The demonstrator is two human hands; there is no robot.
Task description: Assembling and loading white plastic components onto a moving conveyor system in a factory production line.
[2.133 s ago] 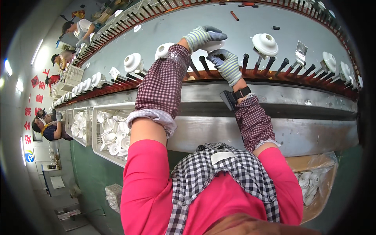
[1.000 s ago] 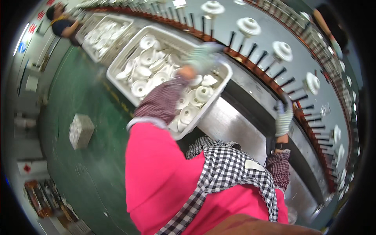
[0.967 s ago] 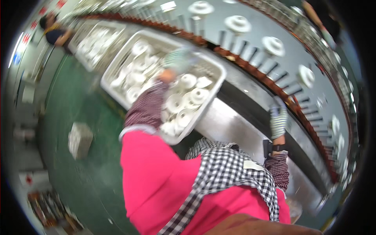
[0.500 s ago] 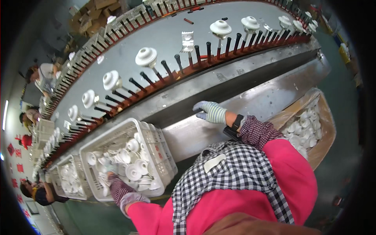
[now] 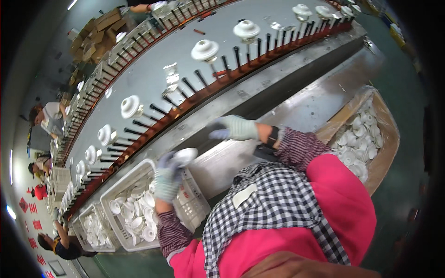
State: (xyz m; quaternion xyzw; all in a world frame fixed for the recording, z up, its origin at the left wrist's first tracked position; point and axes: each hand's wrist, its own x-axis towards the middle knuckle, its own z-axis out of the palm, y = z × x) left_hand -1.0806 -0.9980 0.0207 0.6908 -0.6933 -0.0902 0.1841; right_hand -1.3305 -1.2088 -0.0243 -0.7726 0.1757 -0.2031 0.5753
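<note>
My left hand [image 5: 167, 180], in a pale striped work glove, grips a white dished round part [image 5: 186, 156] above the right rim of a white plastic crate [image 5: 107, 197]. Inside that crate lie many loose white round parts [image 5: 134, 211] of a similar look. My right hand [image 5: 237, 128], gloved the same way, hovers over the metal trough [image 5: 220, 157] at the line's near side. Its fingers stretch leftward, apart and a little blurred, with nothing seen in them.
A curved line of upright black-tipped pegs [image 5: 189, 85] runs beyond the trough, some bearing white stepped parts [image 5: 204, 49]. To the right stands a lined cardboard box [image 5: 387, 153] of white parts. A second crate [image 5: 109, 241] sits at left; co-workers [image 5: 48, 116] are farther off.
My left hand has risen out of the crate, rightward, with a white round part in it. My right hand has shifted slightly left. The pegs and their parts have moved leftward in view.
</note>
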